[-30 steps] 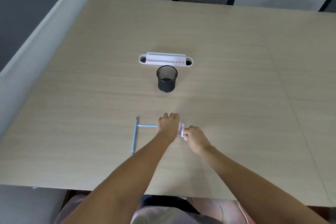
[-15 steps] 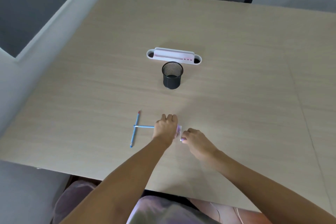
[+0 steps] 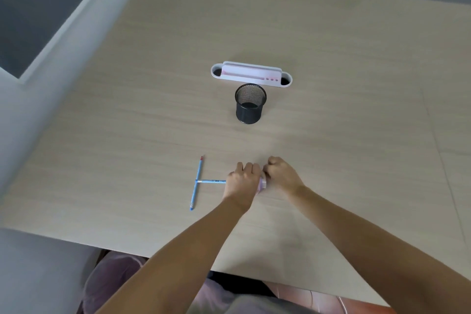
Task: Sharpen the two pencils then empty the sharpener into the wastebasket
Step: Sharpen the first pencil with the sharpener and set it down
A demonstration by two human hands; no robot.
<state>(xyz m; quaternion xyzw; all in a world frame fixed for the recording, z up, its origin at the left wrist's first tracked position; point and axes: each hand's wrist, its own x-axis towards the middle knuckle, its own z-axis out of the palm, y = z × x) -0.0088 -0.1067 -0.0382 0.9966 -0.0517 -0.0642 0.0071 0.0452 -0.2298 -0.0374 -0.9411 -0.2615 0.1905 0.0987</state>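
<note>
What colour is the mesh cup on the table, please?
Black mesh cup, clearest in the head view.

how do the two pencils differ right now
The free pencil lies untouched, pointing away, red tip showing. The held pencil lies crosswise, one end hidden under the left hand at the sharpener, the other end meeting the free pencil. Both are blue and flat on the table.

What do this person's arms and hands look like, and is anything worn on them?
Both forearms are bare from wrist to elbow, with no sleeves in view. The left hand and the right hand carry no gloves, and no watch, bracelet or ring can be made out. No cables or markings show on the arms. Lower down, only soft mauve-grey clothing over the lap is visible.
</note>
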